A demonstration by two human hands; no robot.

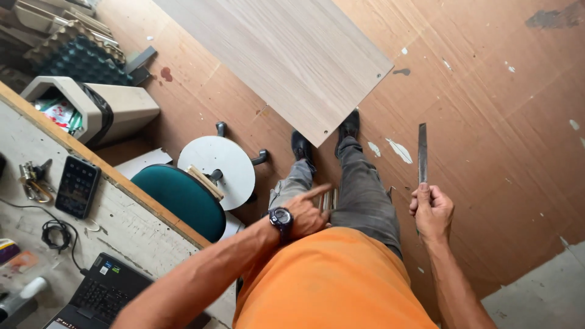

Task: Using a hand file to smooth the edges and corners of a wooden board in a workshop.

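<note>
While the right hand [431,210] closes its fist round a long flat dark metal file [421,152], blade pointing away over the brown hardboard floor [487,152], the left hand [306,213], wristwatch on, holds nothing, forefinger extended beside the grey trouser leg [362,195].

Left hand [308,213]: hovering at left hip, index finger pointing forward, other fingers curling loosely, forearm reaching in from lower left, wristwatch on wrist. Right hand [431,210]: fingers closing round thin flat strip, fist at right side, strip pointing away from body. Legs standing, feet slightly apart.
</note>
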